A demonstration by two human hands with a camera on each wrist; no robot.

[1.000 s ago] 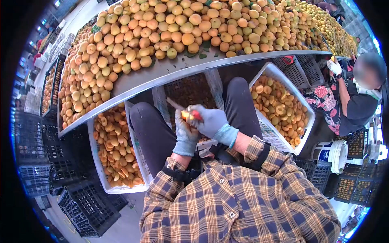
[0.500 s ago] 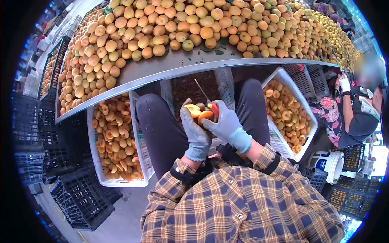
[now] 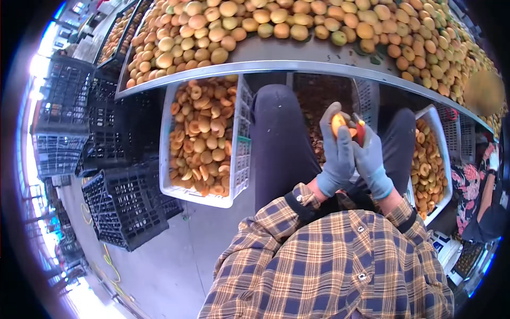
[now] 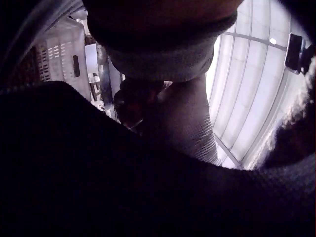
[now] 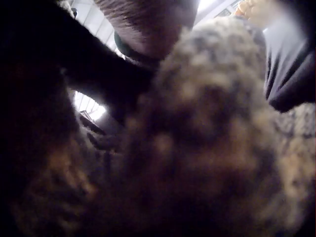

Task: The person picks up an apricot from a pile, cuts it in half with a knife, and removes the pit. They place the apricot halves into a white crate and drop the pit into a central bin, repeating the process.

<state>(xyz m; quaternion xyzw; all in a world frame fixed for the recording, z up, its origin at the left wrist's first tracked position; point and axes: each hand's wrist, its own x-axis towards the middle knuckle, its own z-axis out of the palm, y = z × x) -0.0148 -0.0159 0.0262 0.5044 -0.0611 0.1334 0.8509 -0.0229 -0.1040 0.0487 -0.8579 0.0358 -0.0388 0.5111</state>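
In the head view both hands wear grey-blue gloves and stand side by side between the person's knees. My left hand [image 3: 338, 159] holds a cut apricot [image 3: 338, 125], its orange flesh showing at the fingers. Beside it, my right hand [image 3: 373, 162] grips a small knife by its red handle [image 3: 360, 134]. A smaller orange apricot piece [image 3: 353, 132] shows between the two hands. The left wrist view has the glove [image 4: 180, 121] in deep shadow, and a blurred sleeve [image 5: 207, 123] covers most of the right wrist view.
Whole apricots [image 3: 218, 37] are heaped on a metal-edged table [image 3: 297, 52]. White crates of apricot halves stand at left [image 3: 196, 198] and right [image 3: 446, 191]. A crate with dark contents [image 3: 366, 98] sits between the knees. Black crates [image 3: 127, 207] stand at left; another person's arm [image 3: 486, 196] shows at right.
The head view has swung left, so hands and crates appear further right. The hands came apart from the cut, with apricot flesh opened in the left hand; the knife stays in the right.
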